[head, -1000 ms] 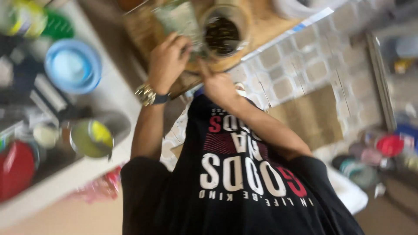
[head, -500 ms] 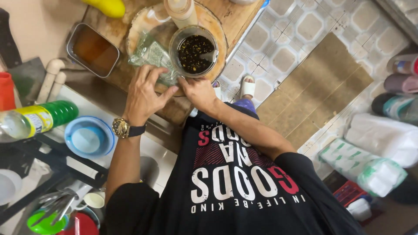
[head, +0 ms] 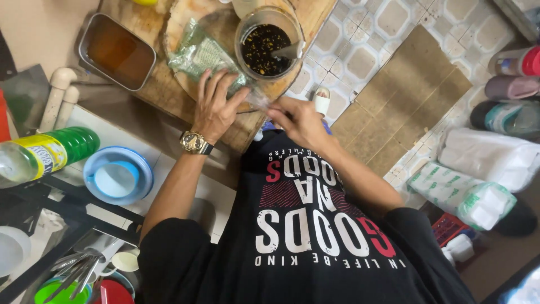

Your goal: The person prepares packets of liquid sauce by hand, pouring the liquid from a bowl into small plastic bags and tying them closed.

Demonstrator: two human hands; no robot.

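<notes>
My left hand (head: 216,107), with a gold watch on the wrist, presses down on a clear plastic bag (head: 199,56) with green print. The bag lies on a round wooden board (head: 185,19). My right hand (head: 298,121) pinches the bag's near clear end, just right of my left fingertips. Beyond both hands stands a glass jar (head: 267,45) with dark bits inside and a spoon in it. Neither hand touches the jar.
A metal tray (head: 115,50) of brown liquid sits left of the board on a wooden counter. A green bottle (head: 50,152), a blue bowl (head: 118,177) and a rack of utensils (head: 73,270) are at lower left. Tiled floor, a cardboard sheet (head: 410,107) and white sacks (head: 484,169) lie to the right.
Both hands have drawn back from the jar toward my body and now hold the bag's near end. The view has swung and settled.
</notes>
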